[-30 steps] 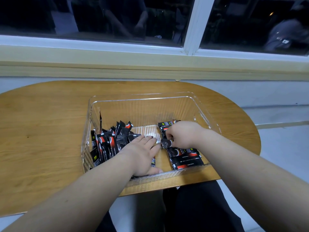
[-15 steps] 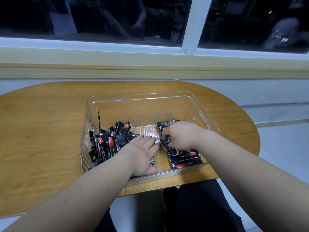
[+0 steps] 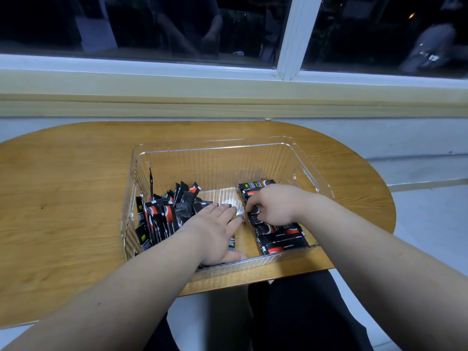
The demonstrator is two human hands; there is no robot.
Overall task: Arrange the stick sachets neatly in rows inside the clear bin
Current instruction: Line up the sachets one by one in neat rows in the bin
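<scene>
My right grip (image 3: 273,207) is pinched on one sachet (image 3: 254,211) at the inner edge of the row (image 3: 281,236), which lies flat on the right side of the bin (image 3: 212,145). My left grip (image 3: 217,231) lies flat with its fingers straight, just beside the loose heap (image 3: 164,214) on the left.

If I set this sachet down skewed, I think it will ride up on its neighbours and push the row out of line. The heap leans loosely, so a nudge from my left wrist could spill it into the gap between heap and row. The bin sits close to the near edge of the tabletop (image 3: 63,186), and a pull toward me could slide it off.

The tabletop is wood with rounded ends. It stands against a pale wall (image 3: 405,138) under a yellowish sill (image 3: 228,97) and a dark window (image 3: 152,26) showing dim reflections.
</scene>
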